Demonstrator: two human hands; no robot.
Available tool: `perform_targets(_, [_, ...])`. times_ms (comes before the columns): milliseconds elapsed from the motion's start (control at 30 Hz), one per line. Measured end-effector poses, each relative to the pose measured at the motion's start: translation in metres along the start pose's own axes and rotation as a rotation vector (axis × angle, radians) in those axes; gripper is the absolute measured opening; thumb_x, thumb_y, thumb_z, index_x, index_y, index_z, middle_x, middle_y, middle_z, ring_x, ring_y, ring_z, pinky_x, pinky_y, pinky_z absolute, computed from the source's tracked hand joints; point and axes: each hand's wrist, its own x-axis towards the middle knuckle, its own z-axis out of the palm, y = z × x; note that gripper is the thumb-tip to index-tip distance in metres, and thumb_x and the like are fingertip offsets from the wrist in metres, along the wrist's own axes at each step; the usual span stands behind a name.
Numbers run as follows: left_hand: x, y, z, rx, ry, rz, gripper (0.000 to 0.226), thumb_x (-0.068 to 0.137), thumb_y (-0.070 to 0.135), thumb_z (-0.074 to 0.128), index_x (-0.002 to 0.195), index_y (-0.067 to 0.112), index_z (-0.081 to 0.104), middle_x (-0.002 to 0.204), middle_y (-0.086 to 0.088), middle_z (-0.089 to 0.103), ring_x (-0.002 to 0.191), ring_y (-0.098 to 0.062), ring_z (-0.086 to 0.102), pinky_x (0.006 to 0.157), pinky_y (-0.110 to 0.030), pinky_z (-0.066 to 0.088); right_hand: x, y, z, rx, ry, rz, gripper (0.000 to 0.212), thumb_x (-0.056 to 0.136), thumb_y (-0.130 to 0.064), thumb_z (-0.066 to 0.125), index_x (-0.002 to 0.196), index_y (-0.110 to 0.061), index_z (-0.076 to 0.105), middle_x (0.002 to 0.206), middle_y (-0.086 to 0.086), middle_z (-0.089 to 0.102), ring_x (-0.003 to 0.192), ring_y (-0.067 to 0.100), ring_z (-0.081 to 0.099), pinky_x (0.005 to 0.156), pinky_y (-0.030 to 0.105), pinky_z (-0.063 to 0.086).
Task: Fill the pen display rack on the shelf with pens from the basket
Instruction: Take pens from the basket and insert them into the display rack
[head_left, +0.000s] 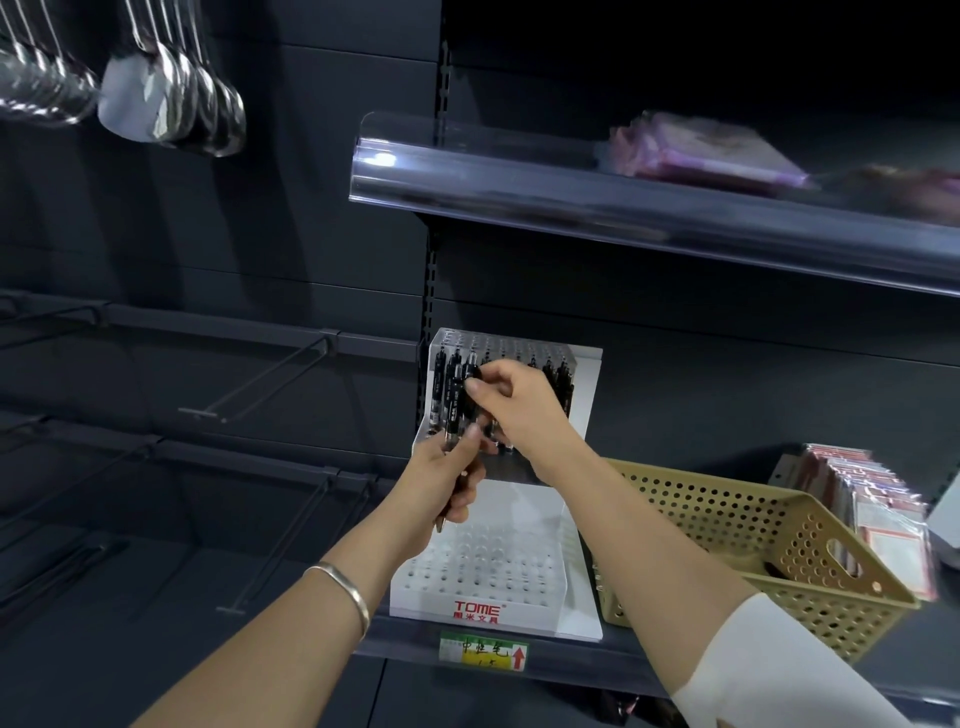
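Beige basket (727, 519) sits beside rack (478, 577); hands (447, 478) (511, 402) gripping pens (453, 415) block its middle.

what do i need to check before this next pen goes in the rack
1. Grip on the pen being placed: ok. The right hand pinches a black pen at the upper tier of the rack.
2. Spare pens secure: ok. The left hand grips the spare pens just below.
3. Free holes: ok. The lower tier holds no pens, and the upper tier's back rows look open.
4. Tip lined up with a hole: cannot tell, the hands hide it.
5. More stock in the basket: cannot tell. It stands right of the rack, but its inside is mostly hidden.
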Motion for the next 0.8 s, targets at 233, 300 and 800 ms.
perform_targets(233, [-0.003,0.001,-0.005,0.049,0.143,0.089,0.018,0.096,0.022,0.048,0.083,0.011,0.052,0.062,-0.003,0.049,0.052,-0.014,0.046,0.046,-0.024,0.039,-0.002,-0.002,-0.008,0.061,0.116,-0.01,0.013,0.094,-0.018,0.056,0.105,-0.017,0.05,0.088,0.005,0.063,0.065,0.008,0.059,0.048,0.02,0.044])
perform_targets(300, [-0.003,0.003,-0.006,0.044,0.123,0.071,0.021,0.097,0.022,0.046,0.083,0.01,0.055,0.062,-0.003,0.05,0.05,-0.014,0.046,0.046,-0.024,0.04,-0.003,-0.004,-0.011,0.084,0.08,-0.026,0.017,0.094,-0.019,0.055,0.111,-0.015,0.052,0.091,0.004,0.064,0.065,0.007,0.06,0.049,0.02,0.047])
perform_targets(800, [-0.002,0.002,-0.022,0.157,0.301,0.026,0.02,0.098,0.027,0.044,0.09,0.018,0.06,0.087,0.001,0.06,0.071,-0.013,0.054,0.062,-0.025,0.041,0.015,-0.007,-0.007,-0.269,0.266,-0.223,0.024,0.093,-0.021,0.057,0.114,-0.009,0.059,0.088,-0.004,0.06,0.074,0.011,0.063,0.063,0.021,0.057])
